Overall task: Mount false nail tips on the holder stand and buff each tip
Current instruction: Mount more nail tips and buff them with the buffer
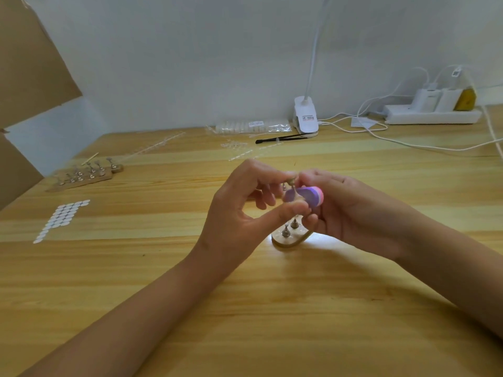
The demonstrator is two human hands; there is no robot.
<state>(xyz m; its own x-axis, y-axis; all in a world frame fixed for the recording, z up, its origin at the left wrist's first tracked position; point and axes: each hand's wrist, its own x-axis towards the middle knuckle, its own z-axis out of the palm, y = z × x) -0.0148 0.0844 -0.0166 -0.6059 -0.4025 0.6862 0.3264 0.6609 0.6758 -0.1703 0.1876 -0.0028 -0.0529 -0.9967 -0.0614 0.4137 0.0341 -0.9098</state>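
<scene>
A: Where is the peg (294,189)?
B: Pinched in the left hand (245,208), with the stand (283,242) at its 6 o'clock. The right hand (353,210) grips the buffer (313,197) at its 3 o'clock, touching, long axis 9-to-3. The tip is too blurred.

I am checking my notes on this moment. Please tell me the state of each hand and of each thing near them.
Left hand: fingers pinch a small metal peg.
Right hand: grips the purple and pink buffer block, raised close to that peg.
Near wooden holder stand: flat under the hands, two pegs upright.
Far wooden holder stand: flat, pegs upright, untouched.
White power strip: plugs inserted.
</scene>
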